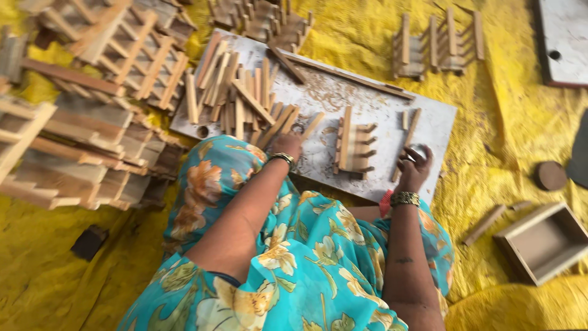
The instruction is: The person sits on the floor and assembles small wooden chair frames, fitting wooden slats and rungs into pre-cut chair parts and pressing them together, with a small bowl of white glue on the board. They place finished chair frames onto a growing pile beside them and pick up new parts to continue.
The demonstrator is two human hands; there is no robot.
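My left hand (286, 146) reaches into a heap of short wooden slats (242, 98) on a grey work board (380, 104); its fingers are on the nearest slats, and whether they grip one is hidden. My right hand (414, 168) rests on the board's near right part, closed round a small round object, beside a long slat (409, 135). Between the hands lies a partly built comb-like wooden frame (354, 146). Bangles circle both wrists. A turquoise flowered garment covers my lap.
Stacks of finished slatted wooden racks (92, 122) stand at the left, with more racks at the top (438, 43). A small open wooden box (545, 242), a round wooden disc (550, 176) and loose sticks lie on the yellow cloth at the right.
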